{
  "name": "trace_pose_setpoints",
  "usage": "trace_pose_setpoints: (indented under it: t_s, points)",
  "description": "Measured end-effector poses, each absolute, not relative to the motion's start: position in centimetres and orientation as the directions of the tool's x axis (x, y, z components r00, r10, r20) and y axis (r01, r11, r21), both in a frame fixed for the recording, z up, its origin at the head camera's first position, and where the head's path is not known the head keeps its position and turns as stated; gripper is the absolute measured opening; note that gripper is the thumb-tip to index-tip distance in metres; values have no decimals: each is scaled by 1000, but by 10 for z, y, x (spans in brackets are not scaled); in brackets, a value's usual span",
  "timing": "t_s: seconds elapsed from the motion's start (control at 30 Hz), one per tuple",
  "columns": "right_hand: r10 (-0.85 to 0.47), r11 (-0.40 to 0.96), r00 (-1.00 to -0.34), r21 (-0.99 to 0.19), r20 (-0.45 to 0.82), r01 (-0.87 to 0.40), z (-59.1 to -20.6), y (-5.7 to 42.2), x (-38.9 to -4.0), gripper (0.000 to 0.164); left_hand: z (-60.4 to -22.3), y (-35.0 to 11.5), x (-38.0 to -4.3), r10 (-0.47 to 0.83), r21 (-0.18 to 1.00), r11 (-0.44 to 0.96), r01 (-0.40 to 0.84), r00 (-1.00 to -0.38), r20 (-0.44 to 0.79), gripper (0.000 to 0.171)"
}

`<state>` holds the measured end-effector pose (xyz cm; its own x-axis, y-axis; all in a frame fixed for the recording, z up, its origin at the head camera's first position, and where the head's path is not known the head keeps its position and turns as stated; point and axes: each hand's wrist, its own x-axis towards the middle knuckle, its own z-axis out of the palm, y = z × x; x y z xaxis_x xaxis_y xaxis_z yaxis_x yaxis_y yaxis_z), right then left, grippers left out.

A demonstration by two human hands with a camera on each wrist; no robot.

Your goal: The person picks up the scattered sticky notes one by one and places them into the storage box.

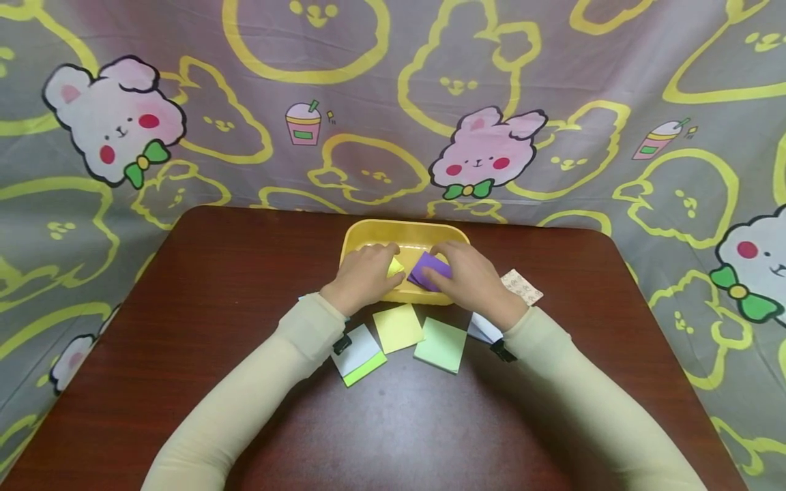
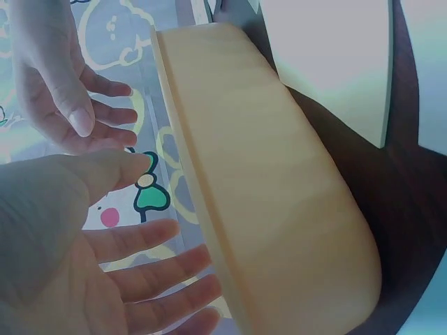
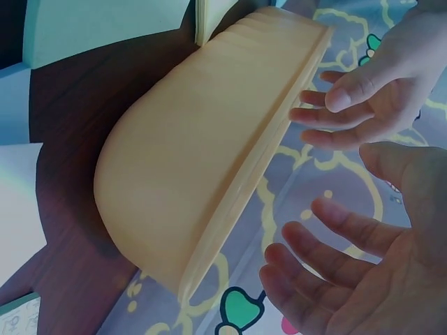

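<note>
Both hands hover over a yellow plastic basket (image 1: pixel 417 298). Inside it lie a purple sticky-note pad (image 1: pixel 428 267) and a bright yellow pad (image 1: pixel 394 266). My left hand (image 1: pixel 365 273) is nearest the yellow pad, its thumb and fingers apart. My right hand (image 1: pixel 475 276) is over the purple pad, with the thumb in front of part of it in the head view. In the wrist views, the left hand (image 2: pixel 77 279) and right hand (image 3: pixel 377 279) have loosely bent fingers and nothing between them. The basket's wall hides its contents there.
In front of the basket lie a pale yellow pad (image 1: pixel 399 327), a light green pad (image 1: pixel 441 344) and a grey-blue pad (image 1: pixel 357 346) with lime green showing beneath. A patterned pad (image 1: pixel 522 286) and a whitish pad (image 1: pixel 483 329) lie to the right. A printed curtain (image 1: pixel 368 157) hangs behind the table (image 1: pixel 245 273).
</note>
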<state>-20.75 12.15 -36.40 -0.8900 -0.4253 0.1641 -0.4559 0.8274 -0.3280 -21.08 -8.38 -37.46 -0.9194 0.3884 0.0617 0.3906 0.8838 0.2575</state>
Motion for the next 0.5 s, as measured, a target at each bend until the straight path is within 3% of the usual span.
trace_pose_setpoints:
  t_s: [0.5]
  points:
    - [-400, 838, -902, -332, 163, -432, -368, 138, -199, 47, -368, -69, -203, 410, 245, 876, 415, -909, 73, 49]
